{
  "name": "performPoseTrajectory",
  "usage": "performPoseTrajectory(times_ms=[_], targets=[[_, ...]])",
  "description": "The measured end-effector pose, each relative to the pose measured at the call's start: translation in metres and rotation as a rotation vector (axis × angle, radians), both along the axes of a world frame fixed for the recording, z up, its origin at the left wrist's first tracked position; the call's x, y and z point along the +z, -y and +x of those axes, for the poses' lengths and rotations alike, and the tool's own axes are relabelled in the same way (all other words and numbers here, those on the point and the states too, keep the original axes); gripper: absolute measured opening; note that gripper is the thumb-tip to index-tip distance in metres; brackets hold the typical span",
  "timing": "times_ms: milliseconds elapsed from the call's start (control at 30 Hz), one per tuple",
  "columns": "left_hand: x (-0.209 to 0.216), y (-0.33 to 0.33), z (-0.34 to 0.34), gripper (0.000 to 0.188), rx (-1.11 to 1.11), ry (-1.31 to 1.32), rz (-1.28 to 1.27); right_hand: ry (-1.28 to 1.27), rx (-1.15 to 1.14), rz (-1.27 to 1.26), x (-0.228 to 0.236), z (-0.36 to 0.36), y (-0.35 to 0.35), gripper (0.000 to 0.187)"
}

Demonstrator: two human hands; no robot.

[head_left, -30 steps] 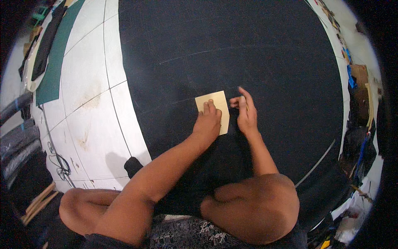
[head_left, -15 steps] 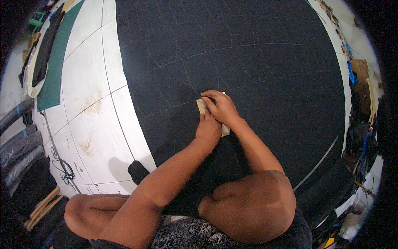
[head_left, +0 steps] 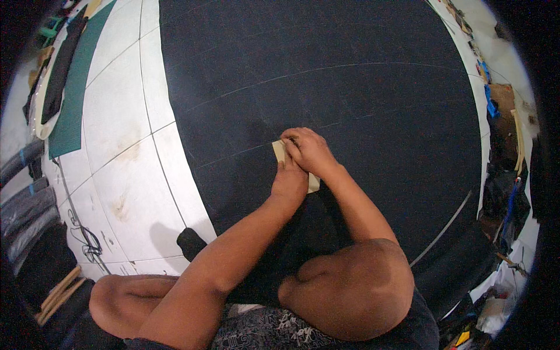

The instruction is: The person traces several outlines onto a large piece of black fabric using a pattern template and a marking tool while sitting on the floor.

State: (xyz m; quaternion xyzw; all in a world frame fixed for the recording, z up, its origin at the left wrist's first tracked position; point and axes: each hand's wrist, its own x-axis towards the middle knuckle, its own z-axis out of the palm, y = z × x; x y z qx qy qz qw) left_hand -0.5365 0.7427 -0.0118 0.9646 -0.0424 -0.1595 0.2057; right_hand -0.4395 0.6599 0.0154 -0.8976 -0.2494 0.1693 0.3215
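left hand (head_left: 291, 182) rests on a beige card (head_left: 314, 185) on dark cloth (head_left: 402, 157); right hand (head_left: 312, 150) curls over the card's far part; cannot tell either's grip.

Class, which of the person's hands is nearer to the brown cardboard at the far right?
Right. The right hand is left of the brown cardboard, over the pale card; the left hand is farther left, on that card.

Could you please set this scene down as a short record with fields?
Left hand: on the pale yellow card, partly covered by the right hand
Right hand: over the card's upper part, fingers curled; anything held is hidden
Card: mostly hidden by the hands
Beneath: dark fabric with faint pale lines
Left side: white tiled floor, green sheet
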Motion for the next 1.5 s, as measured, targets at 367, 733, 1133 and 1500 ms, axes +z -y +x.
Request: performPoseTrajectory(times_ms=[367,733,1133,1500], targets=[[-0.001,-0.001,0.006,0.057,-0.147,-0.065,0.098,0.03,0.041,0.01,-0.003,0.001,0.008,0.028],[0.012,0.001,0.01,0.056,-0.111,-0.012,0.119,-0.007,-0.16,-0.028,0.002,0.015,0.049,0.029],[0.017,0.001,0.018,0.06,-0.129,-0.064,0.136,0.097,-0.243,0.011,-0.005,0.014,0.059,0.024],[0.029,0.004,0.031,0.061,-0.157,-0.088,0.148,0.154,-0.154,-0.002,-0.01,0.008,0.068,0.02]])
